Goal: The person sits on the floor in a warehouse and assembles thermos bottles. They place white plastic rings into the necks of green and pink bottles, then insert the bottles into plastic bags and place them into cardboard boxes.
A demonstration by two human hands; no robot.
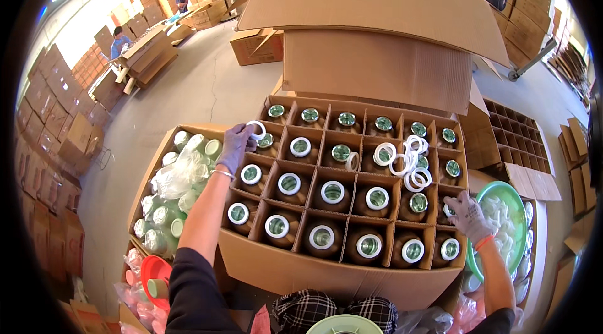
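Note:
A divided carton in front of me holds rows of glass bottles with greenish round mouths. White rings sit around many of the mouths, mostly in the nearer rows. My gloved left hand pinches a white ring above the carton's left side, close to a bottle without a ring. At the right edge, my gloved right hand has its fingertips on a ring at a bottle's mouth, partly hidden by the fingers. Loose rings lie piled over some bottles at right.
A green basket of white rings stands at my right. To the left, a carton holds plastic-wrapped pale green jars, with a red bowl nearer me. Raised cardboard flaps stand behind the bottles. Two people work far off among stacked boxes.

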